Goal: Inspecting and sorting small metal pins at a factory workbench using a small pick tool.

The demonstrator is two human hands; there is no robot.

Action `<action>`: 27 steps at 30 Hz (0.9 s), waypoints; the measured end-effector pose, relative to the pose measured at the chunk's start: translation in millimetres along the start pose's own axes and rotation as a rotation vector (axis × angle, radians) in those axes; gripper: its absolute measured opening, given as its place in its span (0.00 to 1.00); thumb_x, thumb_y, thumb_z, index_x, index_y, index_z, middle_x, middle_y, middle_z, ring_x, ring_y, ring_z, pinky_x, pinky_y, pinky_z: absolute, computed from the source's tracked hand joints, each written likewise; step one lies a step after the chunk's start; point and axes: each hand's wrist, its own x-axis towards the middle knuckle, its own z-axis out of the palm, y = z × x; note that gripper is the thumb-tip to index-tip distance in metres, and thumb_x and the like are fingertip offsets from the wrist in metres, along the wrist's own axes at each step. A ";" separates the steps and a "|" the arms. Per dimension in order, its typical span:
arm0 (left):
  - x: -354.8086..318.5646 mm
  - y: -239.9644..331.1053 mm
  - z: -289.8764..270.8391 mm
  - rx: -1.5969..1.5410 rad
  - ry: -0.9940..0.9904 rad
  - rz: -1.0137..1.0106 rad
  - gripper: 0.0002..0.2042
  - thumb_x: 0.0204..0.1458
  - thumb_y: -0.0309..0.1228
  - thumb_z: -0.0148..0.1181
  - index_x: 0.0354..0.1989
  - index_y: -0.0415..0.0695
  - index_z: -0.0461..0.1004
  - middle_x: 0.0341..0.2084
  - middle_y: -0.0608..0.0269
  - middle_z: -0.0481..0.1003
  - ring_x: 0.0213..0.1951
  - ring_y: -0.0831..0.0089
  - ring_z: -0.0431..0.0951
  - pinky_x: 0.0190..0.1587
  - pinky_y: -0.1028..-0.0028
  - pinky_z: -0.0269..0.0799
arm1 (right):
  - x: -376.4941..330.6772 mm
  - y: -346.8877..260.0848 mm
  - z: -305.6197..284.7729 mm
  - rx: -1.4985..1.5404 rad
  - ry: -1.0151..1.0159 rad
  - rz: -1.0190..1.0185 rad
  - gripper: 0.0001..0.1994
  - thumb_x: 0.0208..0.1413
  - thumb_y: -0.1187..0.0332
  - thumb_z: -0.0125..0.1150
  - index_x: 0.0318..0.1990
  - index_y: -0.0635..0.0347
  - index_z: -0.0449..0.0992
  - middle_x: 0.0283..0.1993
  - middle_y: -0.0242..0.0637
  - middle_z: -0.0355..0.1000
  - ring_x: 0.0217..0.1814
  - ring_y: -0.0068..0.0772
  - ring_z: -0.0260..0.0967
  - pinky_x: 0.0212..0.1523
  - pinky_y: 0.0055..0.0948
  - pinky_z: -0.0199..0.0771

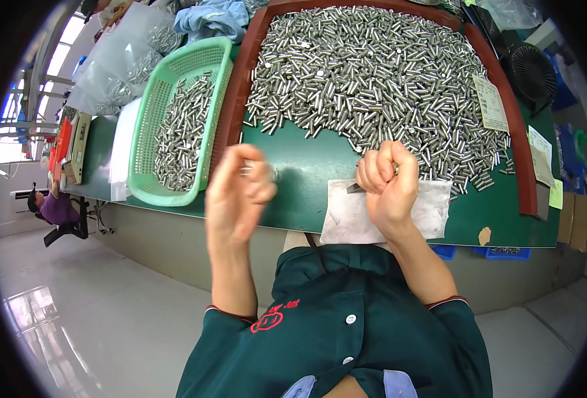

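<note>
My left hand (239,192) hangs over the table's front edge, between the basket and the white cloth. Its fingers are curled in and blurred by motion; a small silvery glint shows inside them, too smeared to name. Above the white cloth (350,222), my right hand (391,186) is closed, fingers folded tightly against the thumb. A small dark piece pokes out beside its fingers, and what the fist holds is hidden. Just beyond lies a wide heap of short shiny metal pins (366,73). More loose metal pins (184,136) lie in the green plastic basket (141,142) at the left.
A reddish-brown frame (239,89) borders the heap on the green tabletop (297,156). Clear plastic bags (118,60) and a blue cloth (214,18) lie at the far left. A black fan (531,74) stands far right. Another person (60,209) sits in the left background.
</note>
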 end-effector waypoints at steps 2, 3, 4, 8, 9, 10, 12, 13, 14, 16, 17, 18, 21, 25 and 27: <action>-4.2 26.7 -0.2 0.172 0.125 0.275 0.12 0.57 0.35 0.40 0.33 0.39 0.66 0.17 0.71 0.57 0.18 0.85 0.52 0.19 0.84 0.47 | 0.2 -0.4 1.0 0.028 0.011 -0.005 0.18 0.54 0.65 0.34 0.12 0.55 0.50 0.08 0.27 0.45 0.10 0.17 0.35 0.12 0.20 0.37; -4.1 38.6 -2.5 0.411 0.201 0.480 0.12 0.57 0.34 0.40 0.33 0.38 0.66 0.17 0.72 0.56 0.18 0.85 0.51 0.18 0.84 0.47 | -0.2 0.2 0.4 0.025 0.012 -0.005 0.18 0.54 0.65 0.34 0.12 0.55 0.50 0.08 0.27 0.45 0.10 0.17 0.35 0.12 0.20 0.37; -1.2 50.8 -2.4 0.614 0.343 0.646 0.11 0.57 0.32 0.39 0.33 0.38 0.67 0.16 0.72 0.57 0.18 0.85 0.51 0.19 0.83 0.48 | -0.1 0.5 -0.2 0.022 0.014 -0.005 0.18 0.54 0.65 0.34 0.12 0.55 0.50 0.08 0.27 0.45 0.10 0.17 0.35 0.12 0.20 0.37; 14.9 74.9 -12.7 1.710 0.635 0.973 0.13 0.52 0.31 0.48 0.43 0.39 0.67 0.35 0.56 0.70 0.41 0.64 0.68 0.42 0.68 0.63 | 0.1 -0.8 3.0 0.004 0.003 0.000 0.18 0.55 0.64 0.34 0.12 0.55 0.50 0.07 0.28 0.45 0.10 0.17 0.35 0.12 0.20 0.37; 19.2 71.4 -8.1 2.078 0.614 1.127 0.14 0.49 0.31 0.52 0.44 0.40 0.67 0.39 0.53 0.70 0.46 0.58 0.67 0.47 0.64 0.61 | 0.6 -0.9 1.9 0.002 0.005 -0.004 0.18 0.55 0.64 0.34 0.12 0.55 0.50 0.07 0.28 0.45 0.10 0.17 0.35 0.12 0.20 0.37; 22.2 61.9 -1.8 2.098 0.633 1.211 0.14 0.44 0.26 0.55 0.41 0.39 0.68 0.37 0.52 0.70 0.43 0.56 0.67 0.47 0.63 0.60 | 1.0 -0.7 0.6 0.007 0.009 -0.003 0.18 0.55 0.64 0.34 0.12 0.55 0.50 0.07 0.28 0.45 0.10 0.17 0.35 0.12 0.20 0.37; 30.4 43.8 4.7 1.864 0.307 1.023 0.13 0.43 0.22 0.54 0.40 0.38 0.69 0.36 0.53 0.70 0.41 0.58 0.68 0.45 0.66 0.62 | 1.7 -1.2 -1.7 0.011 0.013 -0.012 0.18 0.55 0.64 0.34 0.12 0.55 0.50 0.07 0.28 0.45 0.10 0.17 0.35 0.12 0.20 0.37; 35.2 32.6 10.9 1.804 0.152 0.884 0.12 0.43 0.20 0.52 0.38 0.38 0.69 0.35 0.53 0.70 0.40 0.59 0.69 0.44 0.68 0.63 | 1.4 -1.5 -0.2 0.018 0.014 -0.006 0.18 0.55 0.64 0.34 0.12 0.55 0.50 0.08 0.28 0.45 0.10 0.17 0.35 0.12 0.20 0.37; 42.6 16.1 11.7 1.711 0.097 0.777 0.11 0.43 0.19 0.51 0.38 0.38 0.70 0.35 0.53 0.70 0.40 0.59 0.69 0.44 0.68 0.63 | 1.9 -1.4 -0.2 0.022 0.017 -0.001 0.18 0.54 0.64 0.34 0.12 0.55 0.50 0.08 0.28 0.45 0.10 0.17 0.35 0.12 0.20 0.37; 61.3 -9.4 15.2 1.740 -0.065 0.775 0.14 0.44 0.22 0.51 0.42 0.39 0.67 0.42 0.53 0.67 0.46 0.58 0.66 0.48 0.67 0.61 | 0.8 -1.6 0.8 0.003 0.009 -0.006 0.18 0.54 0.65 0.34 0.12 0.55 0.50 0.08 0.28 0.45 0.10 0.17 0.36 0.12 0.20 0.37; 72.1 -17.6 18.2 1.807 -0.148 0.751 0.17 0.46 0.25 0.51 0.47 0.40 0.64 0.48 0.53 0.63 0.52 0.55 0.60 0.53 0.65 0.55 | 0.3 -2.4 1.0 0.013 0.020 -0.001 0.18 0.54 0.65 0.34 0.12 0.55 0.50 0.08 0.28 0.45 0.10 0.17 0.36 0.12 0.20 0.37; 79.9 -25.4 18.3 1.891 -0.169 0.718 0.21 0.47 0.31 0.51 0.51 0.42 0.60 0.53 0.52 0.57 0.56 0.53 0.53 0.56 0.60 0.48 | -0.1 -2.4 2.0 0.025 0.028 0.005 0.18 0.54 0.65 0.34 0.12 0.55 0.50 0.08 0.28 0.45 0.10 0.17 0.36 0.12 0.20 0.37; 92.5 -38.0 16.6 2.054 -0.259 0.665 0.29 0.46 0.44 0.53 0.56 0.46 0.55 0.57 0.55 0.52 0.59 0.53 0.47 0.57 0.53 0.42 | -1.3 -0.6 3.2 0.053 0.022 0.002 0.18 0.55 0.65 0.34 0.12 0.55 0.50 0.08 0.28 0.45 0.10 0.18 0.36 0.12 0.20 0.37; 81.4 -45.6 8.9 2.050 -0.279 0.634 0.33 0.43 0.50 0.53 0.56 0.46 0.55 0.56 0.55 0.53 0.58 0.50 0.46 0.57 0.52 0.40 | -2.2 -0.1 1.2 -0.005 -0.004 0.009 0.18 0.56 0.63 0.32 0.13 0.54 0.51 0.08 0.26 0.45 0.10 0.18 0.35 0.13 0.21 0.38; 68.9 -49.2 8.3 2.137 -0.270 0.567 0.35 0.42 0.52 0.52 0.57 0.45 0.54 0.57 0.55 0.51 0.59 0.50 0.44 0.57 0.51 0.40 | -2.0 -0.7 0.9 -0.021 -0.005 -0.005 0.18 0.56 0.63 0.32 0.13 0.54 0.51 0.08 0.26 0.45 0.10 0.18 0.35 0.13 0.21 0.38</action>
